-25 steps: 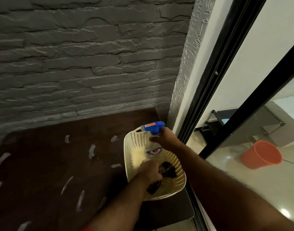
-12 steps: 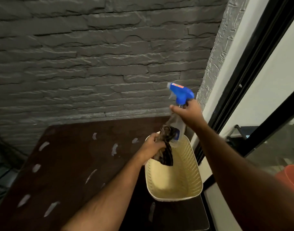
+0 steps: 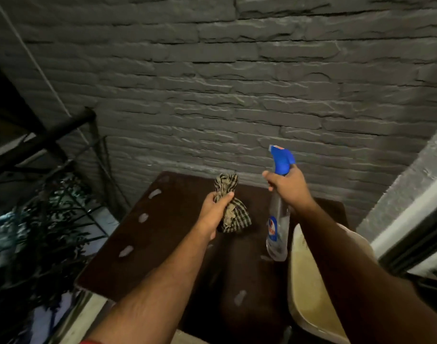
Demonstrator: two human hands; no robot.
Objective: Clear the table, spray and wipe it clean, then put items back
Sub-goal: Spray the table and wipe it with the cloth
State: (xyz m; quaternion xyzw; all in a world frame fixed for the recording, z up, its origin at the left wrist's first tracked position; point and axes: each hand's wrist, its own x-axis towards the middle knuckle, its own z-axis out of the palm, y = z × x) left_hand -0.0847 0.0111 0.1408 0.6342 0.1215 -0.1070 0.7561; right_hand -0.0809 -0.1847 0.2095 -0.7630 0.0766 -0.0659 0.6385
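Observation:
A dark brown table (image 3: 168,234) with pale streaks on its top stands against the grey brick wall. My left hand (image 3: 216,207) holds a bunched checked cloth (image 3: 231,209) above the table's middle. My right hand (image 3: 287,186) grips the neck of a clear spray bottle (image 3: 277,232) with a blue trigger head, held upright above the table, nozzle pointing left. A cream perforated basket (image 3: 309,289) sits at the table's right edge, partly hidden under my right arm.
The grey brick wall (image 3: 237,83) rises directly behind the table. A black metal railing (image 3: 51,137) and dark plant foliage (image 3: 38,232) are on the left. A dark window frame (image 3: 416,234) runs along the right side.
Both hands rose out of the basket, the left carrying the cloth and the right the spray bottle, and moved left over the table. The view swung left.

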